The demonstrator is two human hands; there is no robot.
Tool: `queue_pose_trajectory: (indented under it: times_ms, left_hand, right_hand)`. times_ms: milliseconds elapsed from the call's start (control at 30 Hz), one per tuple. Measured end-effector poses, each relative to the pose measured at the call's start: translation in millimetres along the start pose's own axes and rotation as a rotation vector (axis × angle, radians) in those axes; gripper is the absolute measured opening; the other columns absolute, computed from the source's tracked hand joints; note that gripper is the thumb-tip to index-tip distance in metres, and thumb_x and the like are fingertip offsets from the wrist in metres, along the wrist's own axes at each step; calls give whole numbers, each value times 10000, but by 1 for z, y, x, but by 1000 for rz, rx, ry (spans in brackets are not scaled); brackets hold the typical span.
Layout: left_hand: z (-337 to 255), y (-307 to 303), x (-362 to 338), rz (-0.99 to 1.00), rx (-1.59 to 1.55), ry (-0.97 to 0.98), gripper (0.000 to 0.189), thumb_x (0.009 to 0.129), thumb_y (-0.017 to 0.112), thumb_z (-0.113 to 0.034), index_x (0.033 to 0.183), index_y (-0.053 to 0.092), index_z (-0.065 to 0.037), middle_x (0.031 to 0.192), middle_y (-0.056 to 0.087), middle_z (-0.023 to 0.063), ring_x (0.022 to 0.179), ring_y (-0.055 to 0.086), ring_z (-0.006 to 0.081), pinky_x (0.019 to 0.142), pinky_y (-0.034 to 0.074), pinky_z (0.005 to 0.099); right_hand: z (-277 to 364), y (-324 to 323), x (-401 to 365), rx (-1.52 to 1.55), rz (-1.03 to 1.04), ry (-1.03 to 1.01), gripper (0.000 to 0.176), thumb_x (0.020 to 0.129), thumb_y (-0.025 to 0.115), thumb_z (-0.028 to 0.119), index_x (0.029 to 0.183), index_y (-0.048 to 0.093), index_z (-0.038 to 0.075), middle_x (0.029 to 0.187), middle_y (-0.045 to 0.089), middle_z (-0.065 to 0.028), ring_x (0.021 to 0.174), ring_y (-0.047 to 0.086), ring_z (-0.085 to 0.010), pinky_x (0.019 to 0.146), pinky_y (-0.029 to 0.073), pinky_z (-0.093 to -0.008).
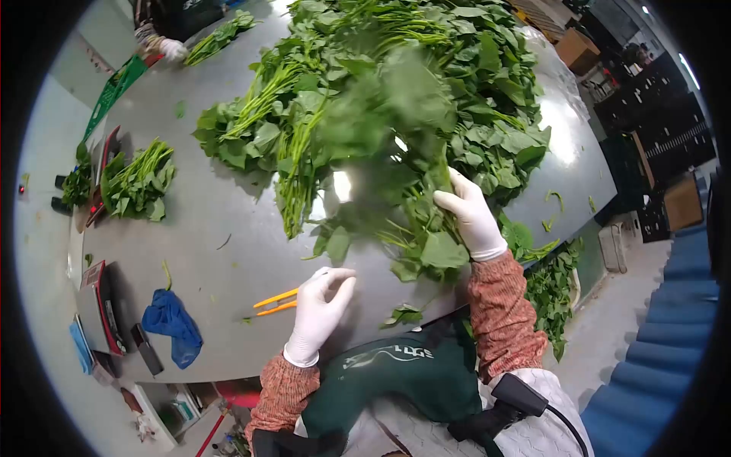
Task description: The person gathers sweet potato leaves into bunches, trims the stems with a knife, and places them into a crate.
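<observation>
White gloves cover both hands. My right hand [470, 213] is closed on a leafy green stem at the near right of the metal table [221, 305]; the leaves above it are smeared by motion. Lower and to the left, my left hand [320, 308] has its fingers curled, thumb close to the fingertips, and whether something small is between them cannot be made out. Just left of it lie orange-handled scissors or snips [276, 302]. A big heap of leafy greens [487, 84] covers the table's far side, with loose leaves [442, 251] beneath my right hand.
A small bunch of greens [141, 179] lies at the left, near red-edged scales [103, 308] and a blue cloth [173, 324]. Another person's gloved hand [173, 50] is at the far left edge. More greens [554, 293] hang below the table's right side.
</observation>
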State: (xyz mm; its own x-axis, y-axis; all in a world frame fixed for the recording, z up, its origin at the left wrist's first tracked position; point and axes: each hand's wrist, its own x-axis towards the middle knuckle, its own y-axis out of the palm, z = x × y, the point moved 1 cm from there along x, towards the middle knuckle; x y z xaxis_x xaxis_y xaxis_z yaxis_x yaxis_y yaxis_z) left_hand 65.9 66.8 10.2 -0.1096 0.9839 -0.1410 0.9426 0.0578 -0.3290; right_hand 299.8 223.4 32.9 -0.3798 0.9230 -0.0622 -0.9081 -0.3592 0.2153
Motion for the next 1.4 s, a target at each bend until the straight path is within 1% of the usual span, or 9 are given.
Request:
queue_pose_trajectory:
  times_ms: [200,267,333,433,633,967,1100,1167,1400]
  left_hand:
    - [-23,16,11,62,9,122,127,846,623,-16,954,677,21,864,642,71,766,603,124,742,481,255]
    - [-20,16,11,68,12,111,132,849,630,-32,963,676,15,881,647,77,784,613,136,736,487,259]
    - [-10,15,9,55,-6,90,143,851,646,-64,974,675,2,909,658,92,801,632,158,705,503,268]
    - [-6,16,7,71,-15,82,141,849,647,-64,973,676,-2,892,655,86,797,629,148,701,499,264]
    - [-18,17,4,66,18,59,135,843,645,-50,958,675,12,873,656,93,790,630,160,728,489,260]
    - [-33,14,16,27,39,182,135,834,636,-6,961,676,20,865,653,85,792,621,145,748,485,261]
    - [-37,13,17,16,41,192,139,837,617,16,961,677,27,871,650,62,782,598,116,752,475,253]
    - [-38,12,15,12,22,199,139,844,615,13,968,676,26,871,649,59,782,596,112,751,475,251]
    - [-24,15,10,33,27,148,140,849,616,10,976,674,22,861,637,41,770,588,105,730,470,243]
  right_hand:
    - [-94,-96,-38,-318,-101,-5,372,958,497,242,1256,515,20,965,647,-102,802,625,-167,675,524,-270]
    - [-48,-56,-40,190,-144,442,386,986,465,325,1204,535,14,897,661,-106,733,624,-169,645,520,-252]
    - [-73,-75,-48,-353,-45,39,374,988,464,325,1162,556,6,940,680,-129,705,621,-144,627,513,-252]
    - [-52,-53,-50,-203,-55,386,390,999,455,312,1129,618,-18,987,693,-103,757,625,-148,682,496,-284]
    - [-35,-51,-39,-761,-394,-1,221,894,598,75,1089,636,-23,985,682,-64,830,609,-151,774,487,-293]
    - [32,-48,-45,-51,-663,-296,227,943,557,134,1087,599,-36,909,632,-44,797,536,-100,728,455,-247]
    - [27,-73,-28,-680,-667,49,253,926,549,133,1097,566,-53,834,616,-140,746,538,-135,702,454,-273]
    - [3,-94,-23,-604,-834,-377,301,905,536,88,1171,530,-53,918,627,-129,855,599,-197,800,476,-290]
    - [25,-82,-69,-1175,-1166,-647,445,832,583,-30,1269,508,6,1213,535,-140,1158,500,-267,1026,360,-368]
